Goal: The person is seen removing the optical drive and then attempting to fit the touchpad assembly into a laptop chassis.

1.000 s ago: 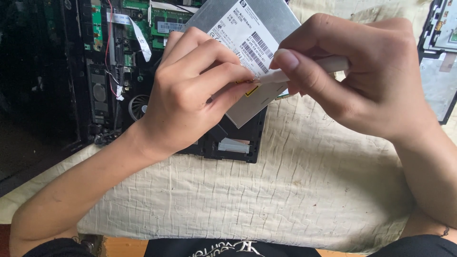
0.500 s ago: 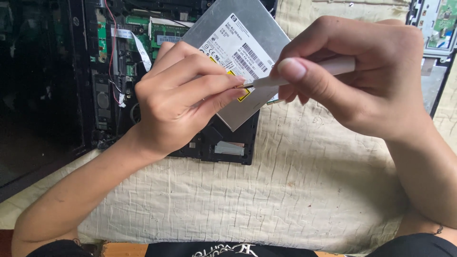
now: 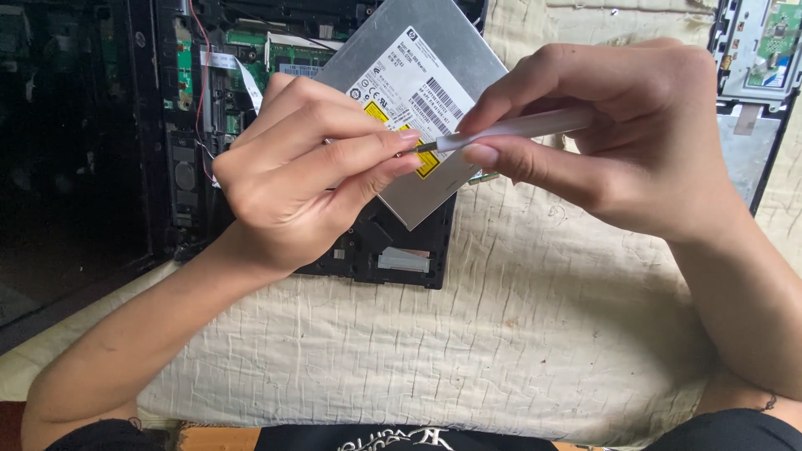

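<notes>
Slim optical drive [image 3: 422, 100], silver w/ white+yellow labels, is held up off the cloth, tilted, over the opened laptop chassis [image 3: 276, 150]. Left hand [image 3: 301, 179] is closed round its lower edge, fingers curled on the label side. Right hand [image 3: 618, 142] pinches a thin white-handled screwdriver [image 3: 518, 127], tip right at the drive's edge by the left fingertips. Imo the risk: tip slips off a tiny screw and jabs a finger or scratches the casing, since the drive's only hand-held, not braced. A loose screw could drop into the quilted cloth [image 3: 501, 334]. Another board [image 3: 764, 50] sits top right.
</notes>
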